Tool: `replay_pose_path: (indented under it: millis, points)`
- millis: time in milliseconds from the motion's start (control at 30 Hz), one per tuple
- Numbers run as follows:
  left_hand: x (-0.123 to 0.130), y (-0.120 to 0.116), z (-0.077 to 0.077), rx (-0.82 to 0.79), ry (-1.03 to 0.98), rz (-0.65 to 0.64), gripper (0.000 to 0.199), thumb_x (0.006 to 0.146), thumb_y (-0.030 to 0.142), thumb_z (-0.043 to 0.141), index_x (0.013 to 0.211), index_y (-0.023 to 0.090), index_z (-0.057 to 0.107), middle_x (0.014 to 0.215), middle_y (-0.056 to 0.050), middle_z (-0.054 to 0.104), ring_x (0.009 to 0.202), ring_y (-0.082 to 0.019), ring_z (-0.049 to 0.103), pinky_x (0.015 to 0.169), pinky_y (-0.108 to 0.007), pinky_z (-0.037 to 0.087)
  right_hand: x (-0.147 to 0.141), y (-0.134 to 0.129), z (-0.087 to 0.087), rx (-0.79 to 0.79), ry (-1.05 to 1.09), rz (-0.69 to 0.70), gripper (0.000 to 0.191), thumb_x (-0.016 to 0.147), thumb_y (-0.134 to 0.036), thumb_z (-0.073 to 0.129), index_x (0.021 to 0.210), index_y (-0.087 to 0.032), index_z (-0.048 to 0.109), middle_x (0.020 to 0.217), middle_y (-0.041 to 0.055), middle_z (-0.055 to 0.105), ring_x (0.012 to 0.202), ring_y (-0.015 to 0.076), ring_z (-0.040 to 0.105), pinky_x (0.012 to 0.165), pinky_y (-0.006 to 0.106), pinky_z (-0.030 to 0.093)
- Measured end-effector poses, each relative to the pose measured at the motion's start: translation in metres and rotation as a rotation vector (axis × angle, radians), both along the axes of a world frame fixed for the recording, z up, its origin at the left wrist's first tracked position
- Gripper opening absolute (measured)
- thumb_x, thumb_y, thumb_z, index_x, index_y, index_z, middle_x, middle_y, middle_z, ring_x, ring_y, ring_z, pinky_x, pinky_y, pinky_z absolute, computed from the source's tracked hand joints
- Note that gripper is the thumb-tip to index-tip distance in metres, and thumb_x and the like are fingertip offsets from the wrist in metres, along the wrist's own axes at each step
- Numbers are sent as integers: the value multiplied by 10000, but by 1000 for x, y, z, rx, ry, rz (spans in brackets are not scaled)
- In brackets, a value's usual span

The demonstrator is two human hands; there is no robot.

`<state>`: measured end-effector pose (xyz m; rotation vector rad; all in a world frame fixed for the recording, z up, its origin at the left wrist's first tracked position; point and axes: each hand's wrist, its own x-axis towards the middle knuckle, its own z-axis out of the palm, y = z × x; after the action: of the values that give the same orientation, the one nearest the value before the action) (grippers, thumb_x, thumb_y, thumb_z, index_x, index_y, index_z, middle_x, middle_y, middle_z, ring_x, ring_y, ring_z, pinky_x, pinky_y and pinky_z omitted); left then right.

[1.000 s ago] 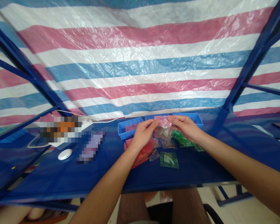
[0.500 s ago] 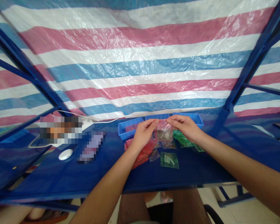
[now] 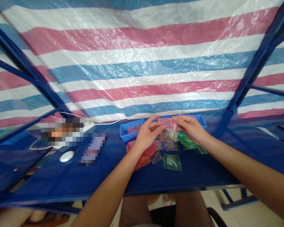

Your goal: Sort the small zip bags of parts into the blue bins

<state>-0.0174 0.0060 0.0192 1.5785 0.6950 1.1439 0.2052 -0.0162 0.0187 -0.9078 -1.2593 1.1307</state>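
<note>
A clear pink bag (image 3: 168, 133) with small pale parts inside hangs between my hands, above the table. My right hand (image 3: 187, 125) pinches its upper right corner. My left hand (image 3: 149, 133) is at the bag's left edge, thumb against it and index finger raised; whether it grips the bag is hard to tell. Below lie a green bag (image 3: 172, 162) with white and metal pieces, and small clear bags (image 3: 170, 146) with screws. A pile of red bags (image 3: 143, 155) sits under my left hand, and green bags (image 3: 189, 142) lie under my right.
Blue bins (image 3: 130, 135) stand along the back of the blue table (image 3: 104, 183). On the left are a white round object (image 3: 67, 156), a pixelated flat item (image 3: 94, 149) and a power strip (image 3: 68, 141) with cables. A person's bare limb (image 3: 14, 216) shows at the lower left.
My left fingers have spread from their pinch at the bag's top edge, and the thumb has moved slightly lower. The bag's pink top now shows more openly, and it has shifted slightly right.
</note>
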Motion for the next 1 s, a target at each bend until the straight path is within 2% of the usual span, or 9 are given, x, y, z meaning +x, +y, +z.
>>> replay_pose_path:
  millis: [100,233,333,400,500,633,833,900,1000]
  points:
    - [-1,0,1,19,-19,26,639,847,411,838,1396,197,590,922,-27,768,802,-150,712,738,-241,533,-1,-1,0,15,-34,48,350,768,-567,885,970,-285,836,1005,26,806,859,228,707,737,343,574]
    - [-2,4,-1,88,-19,85,620,878,383,812,1410,198,552,968,-44,757,866,-161,716,782,-258,555,-4,1,-5,46,-79,136,349,755,-489,916,970,-240,797,1012,26,810,845,199,709,795,330,556]
    - [-4,4,-2,284,102,255,542,886,355,805,1366,217,595,1179,-94,722,983,-187,704,777,-274,570,-6,4,-11,37,-42,84,370,741,-504,916,918,-225,750,970,21,803,793,188,700,734,314,547]
    - [-4,-1,1,459,251,357,373,921,346,767,1264,226,681,1244,-103,689,996,-191,685,747,-279,566,-6,6,-13,36,-17,25,389,727,-522,918,894,-233,718,925,11,791,753,186,685,670,302,534]
    - [-3,-11,9,614,373,267,206,981,343,690,1133,222,757,1144,-90,709,977,-196,686,761,-294,568,-6,7,-13,62,16,1,389,724,-523,921,867,-252,682,857,-7,764,714,183,667,631,299,534]
    - [2,-21,14,591,421,118,325,963,411,716,1221,216,741,1150,-95,734,930,-196,701,811,-318,580,-7,1,-9,59,11,100,359,757,-492,913,934,-254,712,911,6,768,784,196,706,693,319,594]
    - [0,-15,6,483,416,251,263,990,429,662,1075,198,754,1044,-83,763,953,-225,694,830,-323,552,-9,-10,4,29,31,243,352,875,-524,805,1075,-236,770,1130,86,783,1007,269,743,830,412,654]
    - [-1,-10,4,409,359,280,257,997,424,644,1030,193,751,981,-68,763,896,-209,690,792,-305,542,-9,-10,6,64,41,224,338,894,-522,787,1070,-233,775,1130,90,778,1012,270,737,800,398,654]
    - [-1,-2,1,275,222,264,266,975,439,667,1018,186,735,886,-35,749,775,-172,665,702,-268,516,-7,-6,4,109,10,66,332,871,-529,806,1001,-225,772,957,68,764,844,220,715,620,304,590]
